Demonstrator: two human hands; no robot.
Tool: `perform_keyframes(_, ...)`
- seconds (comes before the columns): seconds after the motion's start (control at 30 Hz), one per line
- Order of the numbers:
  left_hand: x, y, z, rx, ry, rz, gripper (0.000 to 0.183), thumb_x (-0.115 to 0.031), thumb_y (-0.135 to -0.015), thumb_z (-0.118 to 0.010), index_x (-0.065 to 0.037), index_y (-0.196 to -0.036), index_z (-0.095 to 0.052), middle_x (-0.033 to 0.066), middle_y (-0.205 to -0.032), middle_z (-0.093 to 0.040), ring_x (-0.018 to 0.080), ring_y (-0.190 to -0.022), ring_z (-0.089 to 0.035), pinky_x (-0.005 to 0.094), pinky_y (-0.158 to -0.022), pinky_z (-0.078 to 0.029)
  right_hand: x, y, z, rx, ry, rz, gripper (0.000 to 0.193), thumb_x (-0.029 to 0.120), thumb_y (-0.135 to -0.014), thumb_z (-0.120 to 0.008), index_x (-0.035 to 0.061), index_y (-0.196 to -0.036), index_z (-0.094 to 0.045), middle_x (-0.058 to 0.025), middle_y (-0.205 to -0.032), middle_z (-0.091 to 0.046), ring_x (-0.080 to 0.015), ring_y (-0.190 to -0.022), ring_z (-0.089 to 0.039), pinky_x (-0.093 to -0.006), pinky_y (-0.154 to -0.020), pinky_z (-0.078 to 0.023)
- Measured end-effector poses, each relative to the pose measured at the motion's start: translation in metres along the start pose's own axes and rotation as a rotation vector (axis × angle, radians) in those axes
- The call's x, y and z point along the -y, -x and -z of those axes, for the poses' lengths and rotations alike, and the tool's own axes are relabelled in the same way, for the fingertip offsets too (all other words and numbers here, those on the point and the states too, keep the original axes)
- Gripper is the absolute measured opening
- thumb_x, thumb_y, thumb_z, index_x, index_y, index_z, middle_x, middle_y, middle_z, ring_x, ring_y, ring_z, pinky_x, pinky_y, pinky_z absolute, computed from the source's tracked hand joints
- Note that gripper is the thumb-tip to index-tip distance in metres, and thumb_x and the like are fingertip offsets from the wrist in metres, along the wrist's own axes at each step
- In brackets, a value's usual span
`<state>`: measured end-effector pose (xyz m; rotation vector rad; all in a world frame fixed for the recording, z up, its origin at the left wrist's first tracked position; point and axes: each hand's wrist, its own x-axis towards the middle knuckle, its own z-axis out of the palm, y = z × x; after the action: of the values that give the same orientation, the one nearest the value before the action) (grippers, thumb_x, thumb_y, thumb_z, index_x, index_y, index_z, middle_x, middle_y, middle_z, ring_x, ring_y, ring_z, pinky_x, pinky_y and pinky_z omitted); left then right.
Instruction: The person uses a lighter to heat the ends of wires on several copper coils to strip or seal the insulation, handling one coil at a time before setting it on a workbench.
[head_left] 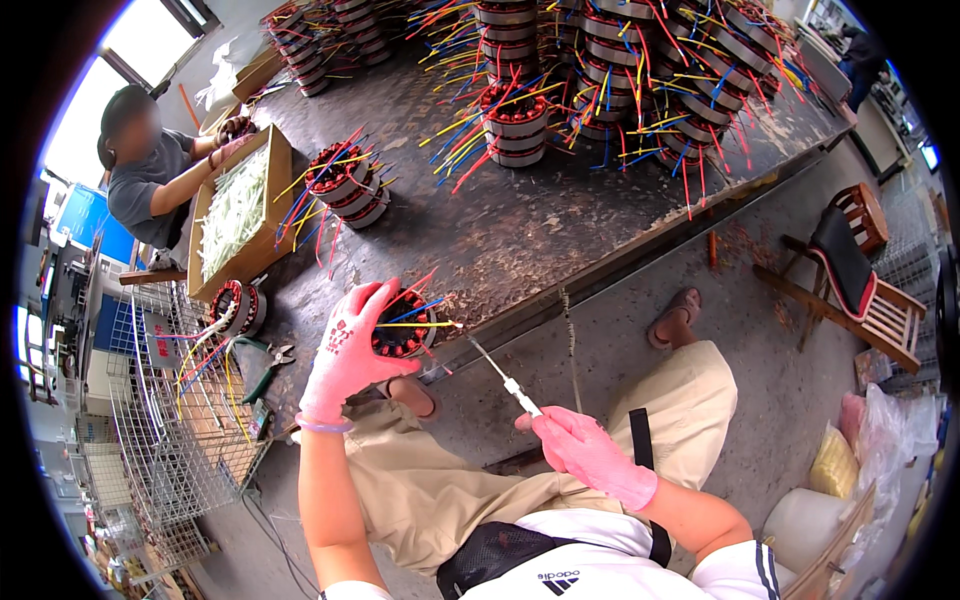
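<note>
In pink gloves, both my hands are at the near edge of the dark table. My left hand (345, 350) is wrapped round a motor stator (402, 345), a ring of dark red windings with red, blue and yellow wires pointing up and right. My right hand (590, 455), lower and to the right, grips a slim tool (518, 393) with a white handle and a thin pale shaft. Its tip points up-left, close to the end of the yellow wire; whether they touch I cannot tell. Left of the held stator, pliers (265, 372) with green handles lie at the table edge.
Another stator (240, 308) sits at the left edge, and a stack of stators (347, 185) stands farther back. Tall stator stacks (515, 125) with splayed wires fill the far side. A co-worker (150, 170) reaches over a wooden box (265, 205) of pale tubes. A chair (845, 265) stands right.
</note>
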<state>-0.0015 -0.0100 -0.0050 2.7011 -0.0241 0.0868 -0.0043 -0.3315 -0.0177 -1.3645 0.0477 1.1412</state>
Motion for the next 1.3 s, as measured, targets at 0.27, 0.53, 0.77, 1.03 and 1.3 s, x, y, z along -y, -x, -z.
perform_keyframes(0.27,0.0021,-0.0004,-0.0010,-0.008,0.013,-0.017,0.101,-0.023,-0.051,-0.090,-0.007,-0.141,-0.048,0.0170,-0.132,-0.052,0.0391,-0.122,-0.050,0.0456,-0.106,-0.041,-0.0035,-0.0011,0.0021,-0.005,0.019,0.017,0.030,0.025,-0.105,-0.047,0.0033,-0.117,-0.064,0.0052,-0.058,-0.041,-0.0038,-0.051,-0.036,-0.0225,-0.048,-0.027)
perform_keyframes(0.53,-0.0008,-0.0015,0.0004,-0.022,-0.003,-0.035,0.099,-0.015,-0.049,-0.088,-0.002,-0.139,-0.049,0.0178,-0.130,-0.053,0.0372,-0.121,-0.053,0.0431,-0.104,-0.044,-0.0020,-0.0014,-0.0011,0.001,-0.007,0.051,0.030,0.025,-0.104,-0.048,0.0031,-0.118,-0.064,0.0046,-0.059,-0.042,-0.0038,-0.052,-0.037,-0.0223,-0.048,-0.028)
perform_keyframes(0.77,-0.0006,-0.0013,0.0001,-0.012,-0.003,-0.030,0.101,-0.016,-0.049,-0.089,-0.003,-0.140,-0.048,0.0179,-0.132,-0.052,0.0374,-0.122,-0.052,0.0433,-0.104,-0.043,-0.0012,-0.0005,0.0012,-0.003,0.014,0.054,0.031,0.026,-0.105,-0.048,0.0032,-0.118,-0.064,0.0052,-0.059,-0.042,-0.0036,-0.052,-0.037,-0.0223,-0.048,-0.028)
perform_keyframes(1.03,-0.0006,-0.0010,-0.0008,-0.006,0.010,-0.019,0.104,-0.016,-0.048,-0.090,-0.004,-0.142,-0.047,0.0180,-0.133,-0.051,0.0381,-0.122,-0.051,0.0436,-0.104,-0.043,-0.0065,-0.0027,0.0031,0.008,0.040,0.075,0.032,0.028,-0.104,-0.048,0.0031,-0.115,-0.064,0.0016,-0.063,-0.046,-0.0066,-0.055,-0.044,-0.0250,-0.051,-0.036)
perform_keyframes(1.3,-0.0014,-0.0008,0.0000,-0.001,0.001,-0.014,0.104,-0.016,-0.048,-0.090,-0.004,-0.142,-0.047,0.0180,-0.133,-0.051,0.0377,-0.123,-0.052,0.0437,-0.105,-0.042,-0.0038,-0.0009,0.0034,0.018,0.012,0.060,0.032,0.029,-0.104,-0.048,0.0034,-0.115,-0.064,0.0016,-0.062,-0.045,-0.0070,-0.055,-0.044,-0.0253,-0.050,-0.036)
